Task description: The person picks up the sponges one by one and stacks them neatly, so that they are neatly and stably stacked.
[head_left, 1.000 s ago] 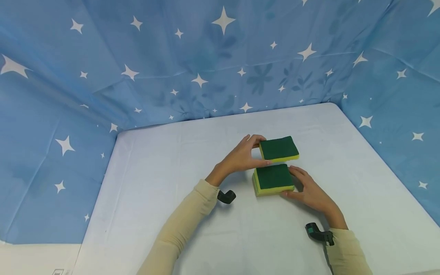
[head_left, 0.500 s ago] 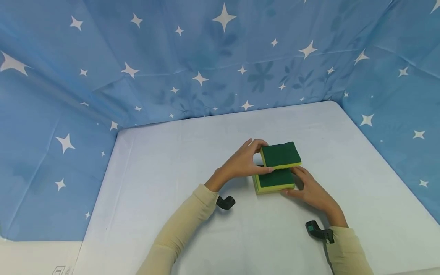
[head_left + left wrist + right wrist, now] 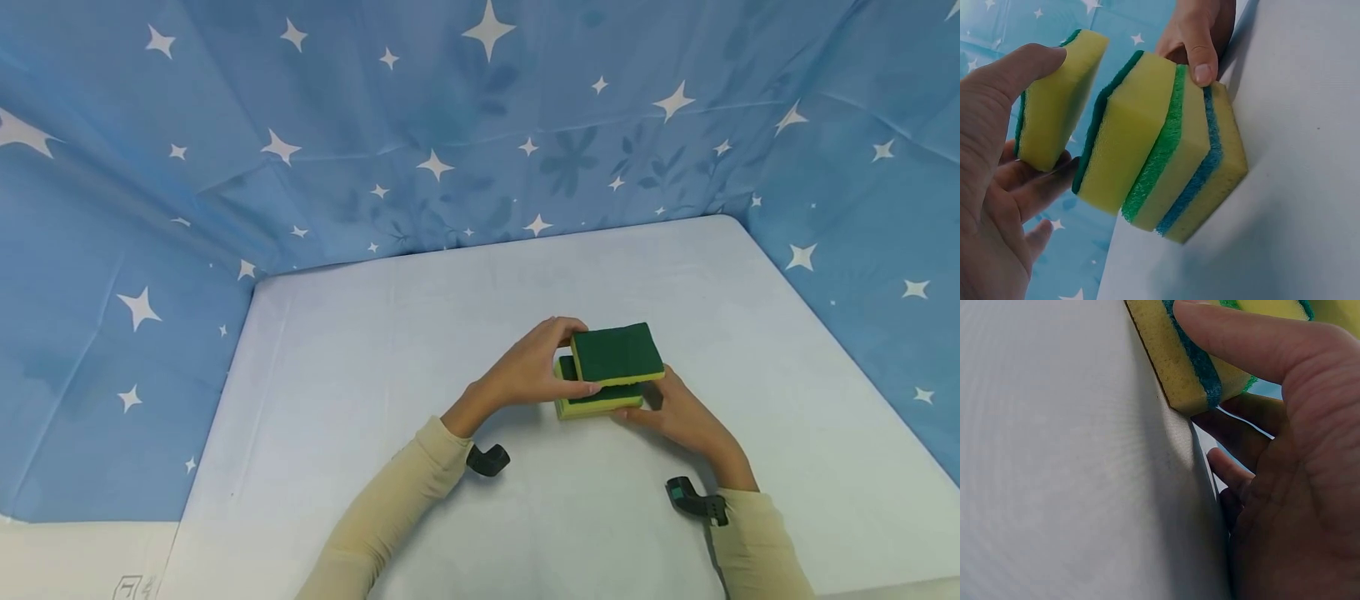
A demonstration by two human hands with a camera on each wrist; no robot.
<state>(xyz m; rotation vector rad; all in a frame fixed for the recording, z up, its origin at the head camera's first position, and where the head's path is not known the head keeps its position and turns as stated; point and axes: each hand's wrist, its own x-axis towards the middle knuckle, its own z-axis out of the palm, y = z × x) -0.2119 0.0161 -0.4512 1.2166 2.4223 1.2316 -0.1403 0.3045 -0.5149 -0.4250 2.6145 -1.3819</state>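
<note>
Between its thumb and fingers, my left hand (image 3: 534, 364) pinches a yellow sponge with a dark green scouring side (image 3: 618, 353). That sponge hangs just above a stack of three sponges (image 3: 600, 407), a gap showing between them in the left wrist view. From top to bottom the stack has a dark green-backed sponge (image 3: 1132, 125), a bright green-backed sponge (image 3: 1172, 169) and a blue-backed sponge (image 3: 1210, 181) resting on the table. My right hand (image 3: 690, 421) grips the stack's right end, thumb on the near side; the raised sponge partly hides its fingers in the head view.
A white-covered table (image 3: 360, 350) lies under everything. Blue curtain with white stars (image 3: 420, 125) rises behind it and at both sides. Black wrist devices (image 3: 487, 460) sit at both sleeve cuffs.
My left hand has brought its sponge nearer and slightly right, from behind the stack to over it, covering much of its top. The right hand has stayed at the stack.
</note>
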